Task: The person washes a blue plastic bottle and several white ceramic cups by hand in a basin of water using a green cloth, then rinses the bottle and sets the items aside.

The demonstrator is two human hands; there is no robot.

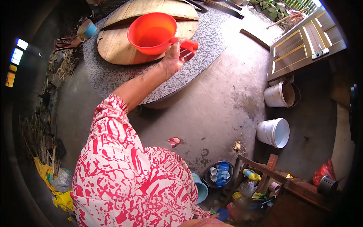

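My left hand (173,58) grips the stub handle of a red plastic dipper (150,34). The thumb lies along the near side and the fingers curl beneath; the skin looks wet. I look into the dipper's bowl, which shows no contents. It is over a round two-part wooden lid (119,51) on a speckled grey stone-topped counter (192,69); whether it touches the lid cannot be told. Of my right side, only some skin shows at the bottom edge, cut off by the frame, with fingertips barely visible beside the sleeve.
Two white buckets (273,133) lie along the right, below a brown panelled door (303,48). Low down are a dark basin (218,184) of cups with a blue bottle, a light-blue bucket (200,188) and a wooden frame (269,170). Sticks (42,144) and yellow bags (62,198) line the left.
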